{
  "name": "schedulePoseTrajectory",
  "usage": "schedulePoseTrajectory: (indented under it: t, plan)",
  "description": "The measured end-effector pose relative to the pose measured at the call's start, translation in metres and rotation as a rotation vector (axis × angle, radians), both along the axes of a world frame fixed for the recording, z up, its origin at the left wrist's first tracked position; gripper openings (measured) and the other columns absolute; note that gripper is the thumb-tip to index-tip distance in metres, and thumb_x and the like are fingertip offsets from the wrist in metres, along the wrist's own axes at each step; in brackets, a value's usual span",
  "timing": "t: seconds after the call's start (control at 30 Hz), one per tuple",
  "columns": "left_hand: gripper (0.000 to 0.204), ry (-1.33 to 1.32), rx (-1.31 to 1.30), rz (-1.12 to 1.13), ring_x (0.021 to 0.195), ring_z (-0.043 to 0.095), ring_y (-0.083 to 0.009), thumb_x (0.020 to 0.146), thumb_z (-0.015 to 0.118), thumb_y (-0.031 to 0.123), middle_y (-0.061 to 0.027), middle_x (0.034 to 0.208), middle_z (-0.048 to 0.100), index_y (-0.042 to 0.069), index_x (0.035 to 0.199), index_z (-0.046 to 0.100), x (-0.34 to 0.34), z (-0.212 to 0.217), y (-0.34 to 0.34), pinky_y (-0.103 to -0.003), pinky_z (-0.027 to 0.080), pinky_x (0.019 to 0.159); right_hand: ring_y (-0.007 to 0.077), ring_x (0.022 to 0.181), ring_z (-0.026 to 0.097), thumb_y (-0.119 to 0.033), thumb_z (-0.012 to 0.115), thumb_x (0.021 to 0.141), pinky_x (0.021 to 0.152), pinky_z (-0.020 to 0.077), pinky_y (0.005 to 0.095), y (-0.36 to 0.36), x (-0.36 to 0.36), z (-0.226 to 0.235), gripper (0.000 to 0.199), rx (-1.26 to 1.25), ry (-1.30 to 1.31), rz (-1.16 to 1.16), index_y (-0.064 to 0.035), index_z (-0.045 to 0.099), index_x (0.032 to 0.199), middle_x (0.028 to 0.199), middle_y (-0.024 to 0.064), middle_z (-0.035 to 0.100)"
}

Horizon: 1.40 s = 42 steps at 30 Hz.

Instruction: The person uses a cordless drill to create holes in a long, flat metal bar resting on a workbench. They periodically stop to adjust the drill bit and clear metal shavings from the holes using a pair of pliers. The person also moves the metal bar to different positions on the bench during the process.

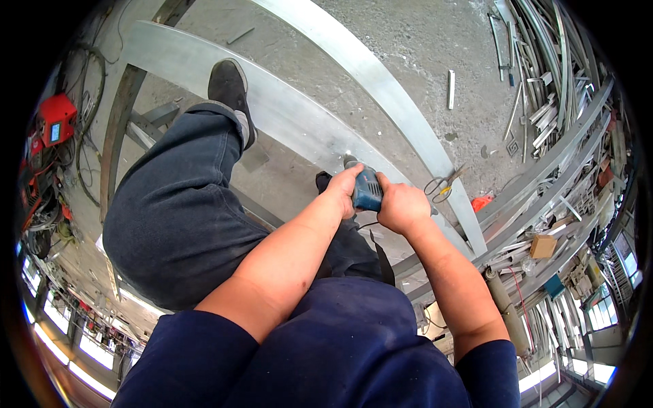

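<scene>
A blue power drill (367, 189) is gripped in both my hands. My left hand (342, 190) wraps the left side of its body, and my right hand (404, 206) closes round the grip on the right. The drill's dark front end points at a wide silver metal bar (292, 129); whether a bit touches the metal I cannot make out. A small pale spot shows on the bar by the drill's nose. On the same bar rests my dark shoe (228, 85), left of the drill. Right of my right hand, scissors (442, 190) lie across a second silver bar (388, 78).
Dark metal beams (121, 129) support the bars at the left. A red machine with a small screen (56, 121) stands at the far left among cables. Long metal profiles (544, 170) and offcuts are piled along the right. A short strip (451, 90) lies on the concrete floor.
</scene>
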<state>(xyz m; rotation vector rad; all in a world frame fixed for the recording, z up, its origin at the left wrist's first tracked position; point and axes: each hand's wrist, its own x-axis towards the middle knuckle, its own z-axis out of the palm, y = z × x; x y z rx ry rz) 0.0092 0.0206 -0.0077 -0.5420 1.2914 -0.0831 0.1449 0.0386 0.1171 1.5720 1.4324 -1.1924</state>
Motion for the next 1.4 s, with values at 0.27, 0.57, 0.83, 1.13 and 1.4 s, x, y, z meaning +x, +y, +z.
schedulePoseTrajectory:
  t: [0.27, 0.57, 0.83, 1.13, 1.4]
  plan:
    - [0.042, -0.03, 0.01, 0.073, 0.096, 0.073, -0.0272, 0.098, 0.063, 0.051, -0.0078, 0.112, 0.071, 0.017, 0.123, 0.06, -0.001, -0.004, 0.0, -0.053, 0.057, 0.089, 0.0352, 0.095, 0.074, -0.012, 0.065, 0.078, 0.082, 0.0591, 0.0461, 0.014, 0.004, 0.005, 0.068, 0.02, 0.035, 0.042, -0.0114, 0.052, 0.144, 0.1, 0.0182, 0.075]
    - [0.043, -0.032, 0.004, 0.105, 0.101, 0.072, -0.0286, 0.101, 0.057, 0.053, -0.008, 0.117, 0.07, 0.018, 0.124, 0.06, 0.0, -0.007, 0.001, -0.055, 0.052, 0.096, 0.0339, 0.095, 0.074, -0.012, 0.064, 0.079, 0.083, 0.0587, 0.0451, 0.017, 0.004, 0.005, 0.066, 0.012, 0.03, 0.063, -0.0115, 0.053, 0.144, 0.101, 0.0168, 0.075]
    - [0.041, 0.013, 0.035, 0.029, 0.097, 0.07, -0.0247, 0.097, 0.065, 0.053, -0.0023, 0.112, 0.068, 0.018, 0.119, 0.061, -0.003, 0.003, 0.001, -0.053, 0.055, 0.089, 0.0323, 0.096, 0.074, -0.014, 0.066, 0.078, 0.083, 0.0586, 0.0435, 0.005, 0.0, 0.003, 0.073, 0.0, 0.013, 0.078, -0.0106, 0.048, 0.149, 0.102, 0.0151, 0.076]
    - [0.045, -0.041, 0.045, 0.051, 0.1, 0.073, -0.0271, 0.101, 0.057, 0.055, -0.0088, 0.112, 0.072, 0.014, 0.118, 0.063, -0.009, -0.013, -0.019, -0.047, 0.056, 0.093, 0.0338, 0.095, 0.074, -0.016, 0.067, 0.078, 0.083, 0.0587, 0.0449, -0.011, -0.006, -0.001, 0.076, 0.012, 0.001, 0.082, -0.0124, 0.046, 0.151, 0.101, 0.0158, 0.075]
    - [0.043, -0.107, -0.045, 0.05, 0.091, 0.074, -0.0267, 0.097, 0.064, 0.051, -0.0088, 0.104, 0.073, 0.011, 0.112, 0.066, -0.016, 0.005, -0.002, -0.045, 0.06, 0.087, 0.0325, 0.096, 0.074, -0.016, 0.066, 0.079, 0.083, 0.0584, 0.0439, -0.014, -0.015, 0.0, 0.077, -0.017, 0.0, 0.082, -0.0104, 0.042, 0.152, 0.104, 0.0165, 0.075]
